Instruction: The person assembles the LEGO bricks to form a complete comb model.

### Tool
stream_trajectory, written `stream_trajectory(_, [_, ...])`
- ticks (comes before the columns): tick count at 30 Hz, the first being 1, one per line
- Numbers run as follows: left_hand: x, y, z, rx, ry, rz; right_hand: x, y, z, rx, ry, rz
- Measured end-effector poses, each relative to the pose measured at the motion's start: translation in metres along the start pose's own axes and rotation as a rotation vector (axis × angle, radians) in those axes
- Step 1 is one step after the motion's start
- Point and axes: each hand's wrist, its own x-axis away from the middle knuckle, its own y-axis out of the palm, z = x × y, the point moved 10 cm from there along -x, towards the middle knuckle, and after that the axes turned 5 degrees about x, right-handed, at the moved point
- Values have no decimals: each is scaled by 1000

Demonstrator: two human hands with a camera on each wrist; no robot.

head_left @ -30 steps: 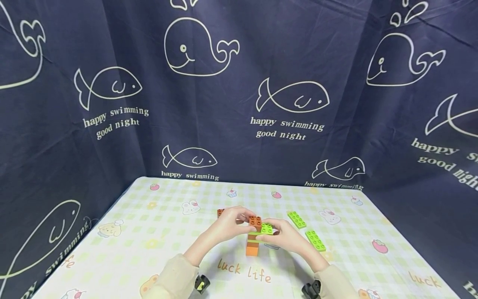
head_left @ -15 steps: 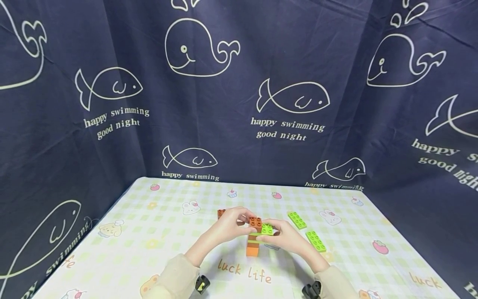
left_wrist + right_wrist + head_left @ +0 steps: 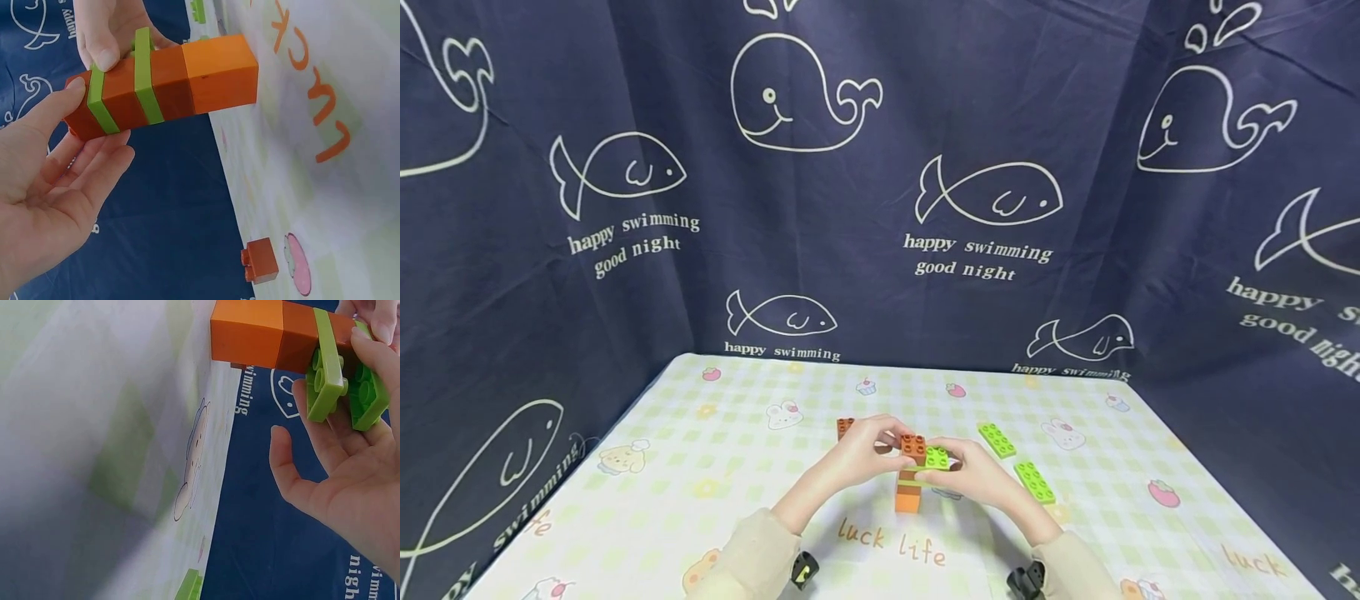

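Note:
A tower of toy building bricks stands on the table, with an orange block (image 3: 907,499) at its foot. Above that, brown bricks alternate with two green plates, both jutting out to the right. My left hand (image 3: 861,450) pinches the top brown brick (image 3: 913,448) between thumb and fingers. From the other side, my right hand (image 3: 973,471) grips the upper green plate (image 3: 937,458), thumb near its front edge and fingers behind. In the right wrist view, the lower green plate (image 3: 325,394) shows studs on its overhanging end. The left hand's fingers partly hide the top brick's back.
Two loose green plates (image 3: 997,441) (image 3: 1034,482) lie to the right of the right hand. A loose brown brick (image 3: 260,260) sits behind the left hand. Printed cloth covers the table (image 3: 760,492), and a dark blue curtain (image 3: 880,275) hangs behind it.

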Motion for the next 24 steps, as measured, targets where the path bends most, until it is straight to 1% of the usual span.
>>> stream_trajectory(8, [2, 0, -2, 35, 9, 7, 0, 0, -2, -7, -13, -11])
stream_trajectory(12, [2, 1, -5, 31, 10, 8, -1, 1, -1, -11, -4, -16])
stream_trajectory(18, [1, 1, -6, 13, 1, 2, -1, 0, 0, 2, 17, -1])
stream_trajectory(20, [1, 2, -7, 14, -8, -2, -1, 0, -1, 0, 9, 3])
stream_trajectory(24, [1, 2, -8, 26, -8, -5, 1, -1, -2, -9, -17, 8])
